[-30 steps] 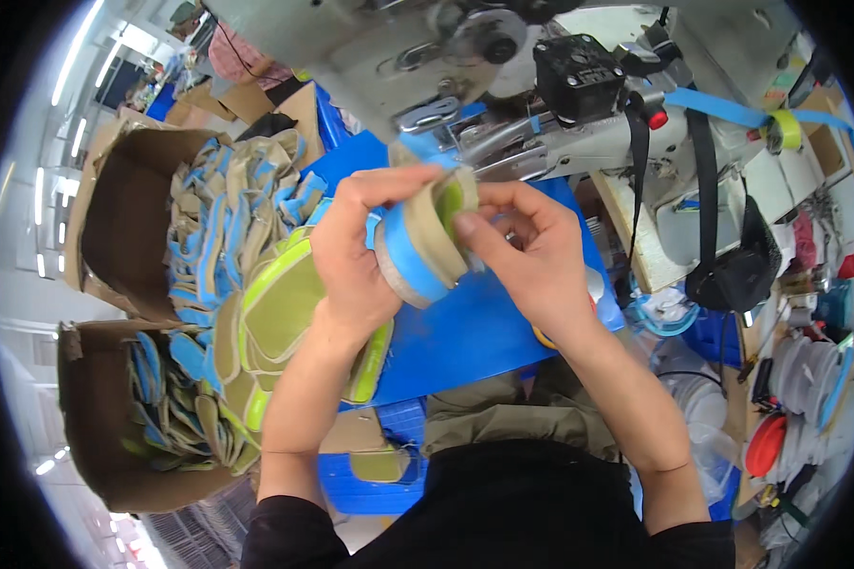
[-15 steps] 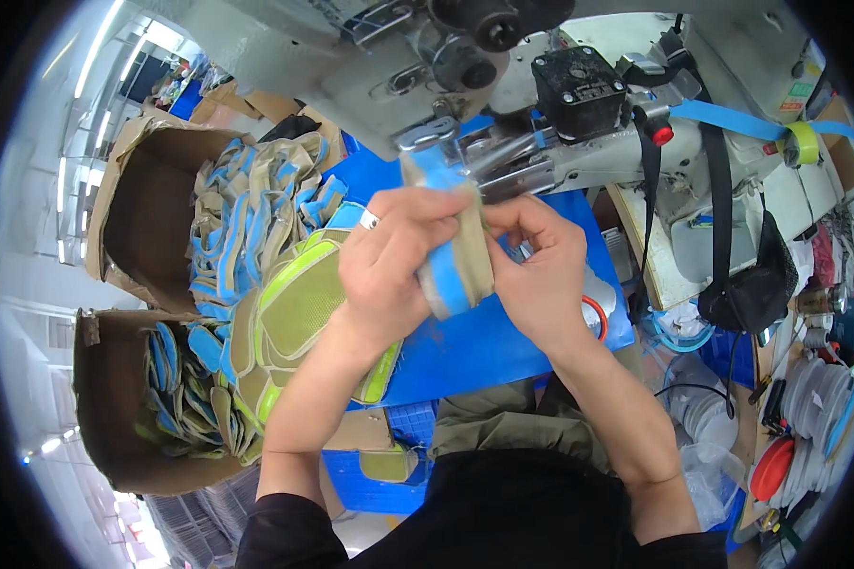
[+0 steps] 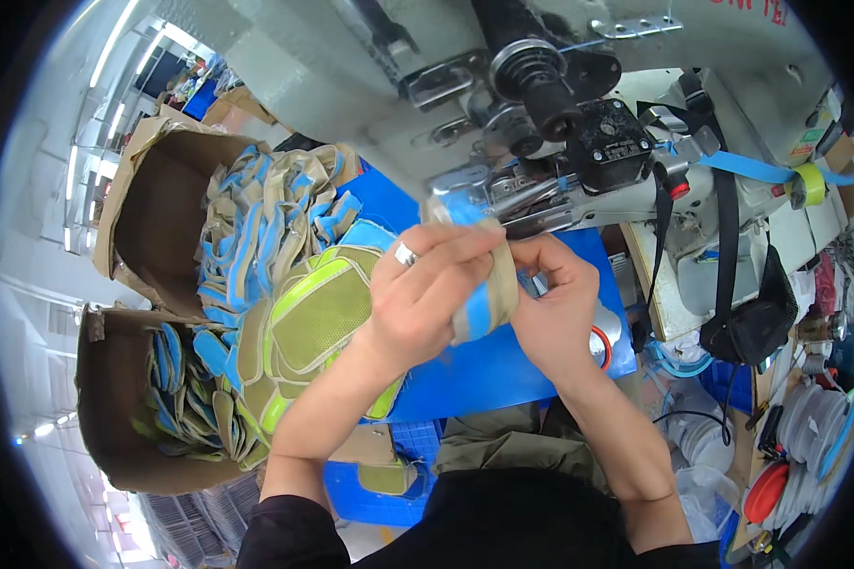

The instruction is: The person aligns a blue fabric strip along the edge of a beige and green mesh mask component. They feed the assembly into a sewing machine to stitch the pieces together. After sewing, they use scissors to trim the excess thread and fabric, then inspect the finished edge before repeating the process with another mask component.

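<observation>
A beige fabric strip with a blue stripe (image 3: 506,287) curves in a loop between my hands, below the head of a sewing machine (image 3: 538,81). Its upper end blurs beneath the presser area, so I cannot tell how it lies there. My left hand (image 3: 422,294), with a ring on one finger, is closed over the strip's left side. My right hand (image 3: 558,299) pinches its right edge, fingers curled. Just left of my left hand is a pile of olive mesh pieces with bright yellow-green edging (image 3: 321,327), on the blue work surface (image 3: 446,389).
A cardboard box (image 3: 128,204) at the left stands by a heap of blue-and-beige strips (image 3: 256,228). A nearer box (image 3: 114,398) holds padded pieces. Blue tape (image 3: 745,166) runs through a yellow-green roll (image 3: 808,185) on the right. Black straps and a black pouch (image 3: 754,308) hang there.
My view has shifted, so the machine sits lower in the picture. Both hands keep hold of the strip and appear slightly further right and lower.
</observation>
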Demonstrator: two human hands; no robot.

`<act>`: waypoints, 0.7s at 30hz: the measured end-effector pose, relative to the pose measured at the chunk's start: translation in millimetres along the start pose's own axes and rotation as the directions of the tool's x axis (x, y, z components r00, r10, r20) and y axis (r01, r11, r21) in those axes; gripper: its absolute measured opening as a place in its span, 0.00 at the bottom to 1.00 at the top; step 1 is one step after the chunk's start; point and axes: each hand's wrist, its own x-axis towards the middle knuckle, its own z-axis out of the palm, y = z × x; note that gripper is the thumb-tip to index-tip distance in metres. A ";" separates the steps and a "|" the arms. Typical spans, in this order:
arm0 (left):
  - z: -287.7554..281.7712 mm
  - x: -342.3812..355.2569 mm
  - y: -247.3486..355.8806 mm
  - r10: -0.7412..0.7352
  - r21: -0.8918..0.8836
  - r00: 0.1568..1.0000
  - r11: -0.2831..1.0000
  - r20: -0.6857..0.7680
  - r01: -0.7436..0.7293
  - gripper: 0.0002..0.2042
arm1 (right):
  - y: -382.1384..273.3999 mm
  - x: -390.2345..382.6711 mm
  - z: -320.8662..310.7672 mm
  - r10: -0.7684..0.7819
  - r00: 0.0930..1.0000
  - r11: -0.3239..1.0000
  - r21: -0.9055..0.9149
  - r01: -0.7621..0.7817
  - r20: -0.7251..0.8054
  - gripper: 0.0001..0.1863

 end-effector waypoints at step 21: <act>-3.9 -6.3 1.3 -0.773 -0.673 0.324 -0.174 0.546 0.719 0.11 | 13.7 -1.7 3.0 -0.270 0.960 0.960 -0.102 0.262 -0.074 0.12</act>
